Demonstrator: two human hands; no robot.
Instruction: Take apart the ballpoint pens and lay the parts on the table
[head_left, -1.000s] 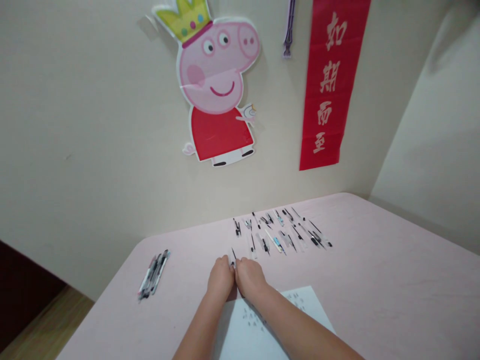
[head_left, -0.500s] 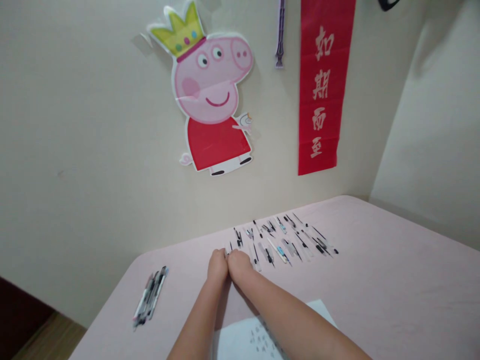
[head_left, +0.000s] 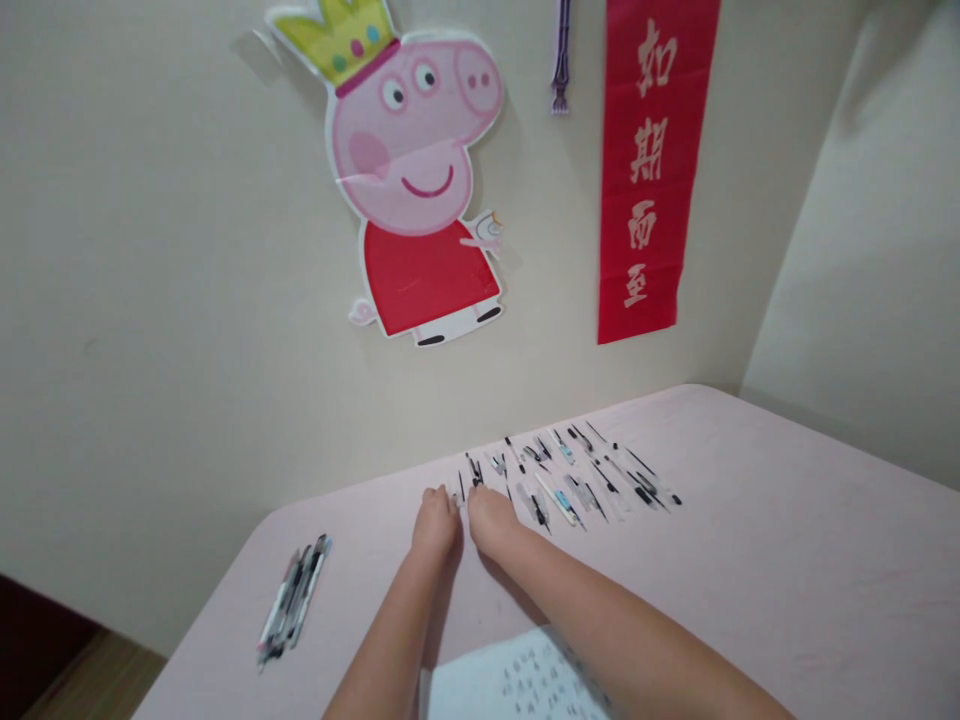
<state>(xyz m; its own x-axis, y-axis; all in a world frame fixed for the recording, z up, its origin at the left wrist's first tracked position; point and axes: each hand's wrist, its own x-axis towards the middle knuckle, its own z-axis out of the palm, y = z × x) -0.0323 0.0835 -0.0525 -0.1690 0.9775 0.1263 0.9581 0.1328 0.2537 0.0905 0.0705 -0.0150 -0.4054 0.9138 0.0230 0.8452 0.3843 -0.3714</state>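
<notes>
In the head view, the left hand and right hand curl low over a smooth, pale-pink tabletop; whether either grips anything I cannot tell. A thin, dark, rod-like pen piece shows between them. Slender clear and black pen parts spread rightward; leftward lies a bundle of straight pens; nearer, flat marked white paper.

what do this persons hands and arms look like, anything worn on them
The bare left hand and bare right hand wear no gloves. The uncovered left forearm and right forearm show no sleeve, watch or bracelet. Rings: too small to tell.
</notes>
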